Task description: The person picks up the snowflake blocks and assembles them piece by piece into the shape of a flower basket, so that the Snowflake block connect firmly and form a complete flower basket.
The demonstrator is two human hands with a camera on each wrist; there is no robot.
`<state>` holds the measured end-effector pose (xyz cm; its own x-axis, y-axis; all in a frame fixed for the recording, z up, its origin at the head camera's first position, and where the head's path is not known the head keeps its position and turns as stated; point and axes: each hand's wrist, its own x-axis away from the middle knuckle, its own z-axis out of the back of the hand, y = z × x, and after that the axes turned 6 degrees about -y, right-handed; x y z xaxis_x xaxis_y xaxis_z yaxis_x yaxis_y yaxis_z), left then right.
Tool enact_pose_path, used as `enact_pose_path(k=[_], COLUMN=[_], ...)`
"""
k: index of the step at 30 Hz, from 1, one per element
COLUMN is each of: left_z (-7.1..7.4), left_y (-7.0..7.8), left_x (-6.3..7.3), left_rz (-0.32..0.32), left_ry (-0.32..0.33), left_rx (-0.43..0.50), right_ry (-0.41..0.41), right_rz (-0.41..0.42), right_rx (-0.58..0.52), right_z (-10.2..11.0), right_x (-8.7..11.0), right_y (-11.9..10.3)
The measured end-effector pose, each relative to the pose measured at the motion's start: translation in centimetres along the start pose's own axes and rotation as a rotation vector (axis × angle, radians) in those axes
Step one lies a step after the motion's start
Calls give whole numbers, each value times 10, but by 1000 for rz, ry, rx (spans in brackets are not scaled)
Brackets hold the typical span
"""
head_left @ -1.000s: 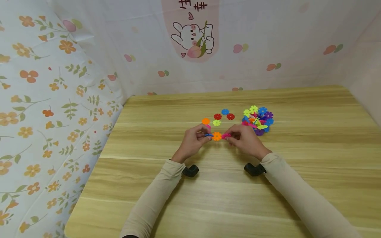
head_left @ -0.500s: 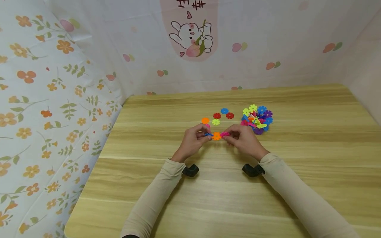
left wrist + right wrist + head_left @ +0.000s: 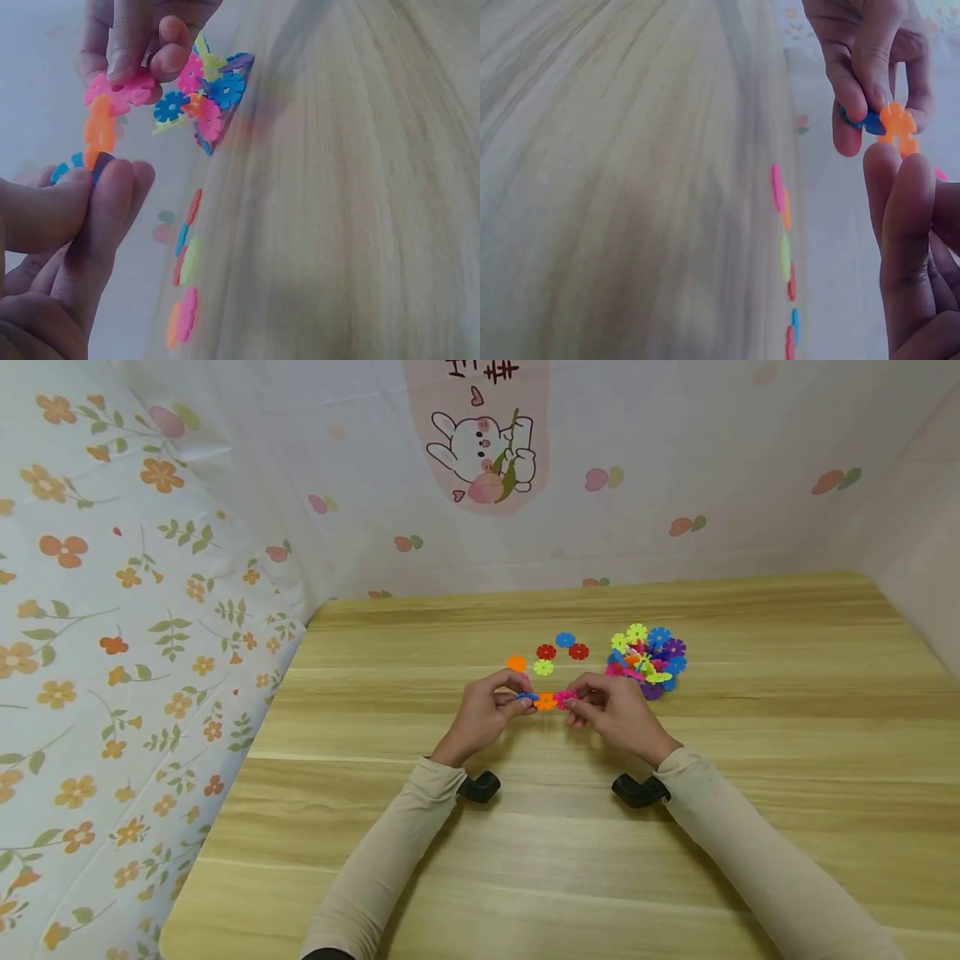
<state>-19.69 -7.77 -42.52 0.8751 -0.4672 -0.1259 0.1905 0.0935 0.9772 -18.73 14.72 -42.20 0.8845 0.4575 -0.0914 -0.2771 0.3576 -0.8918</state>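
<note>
Between finger and thumb, my left hand point(image 3: 483, 714) pinches a blue flower-shaped plastic disc point(image 3: 528, 697). A pink disc point(image 3: 564, 698) of the same sort is pinched by my right hand point(image 3: 618, 714). An orange disc point(image 3: 545, 701) sits between these two in a row, held up above the table. In the left wrist view, the pink disc point(image 3: 120, 93) meets the upper end of the orange disc point(image 3: 100, 135), and the blue disc point(image 3: 67, 166) touches its lower end. My fingers partly hide the blue and pink discs.
A mixed pile of flower discs point(image 3: 651, 662) lies on the wooden table point(image 3: 555, 860), right of and beyond my hands. Several loose discs lie behind them, including a light green disc point(image 3: 543, 667), a blue disc point(image 3: 566, 640) and an orange disc point(image 3: 517, 663). A patterned cloth point(image 3: 637, 543) hangs behind.
The row of discs has tilted, so the orange disc looks flatter, and more of the blue one shows. The pink disc has come slightly closer to the left hand. Both hands keep their grip.
</note>
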Motion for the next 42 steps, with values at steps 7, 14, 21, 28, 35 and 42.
enact_pose_path(k=[7,14,21,28,35,42], left_z=[-3,-5,4,5,9,19], left_y=[0,-2,2,2,3,3], left_x=[-2,-2,-1,-1,2,8], left_rz=[-42,-38,61,43,-6,14], left_ry=[33,45,-90,-136,-104,-41], left_rx=[-51,-40,-203,-393,-475,-469], right_ry=[39,112,73,-1,-98,-155], right_rz=[82,149,48,19,23,-87], right_rx=[56,91,31,50,20,230], right_z=[-3,-11,-11,-14,-5,3], right_x=[-1,-3,-3,-10,-24,-58], right_y=[-7,-7,0,-5,-4,5])
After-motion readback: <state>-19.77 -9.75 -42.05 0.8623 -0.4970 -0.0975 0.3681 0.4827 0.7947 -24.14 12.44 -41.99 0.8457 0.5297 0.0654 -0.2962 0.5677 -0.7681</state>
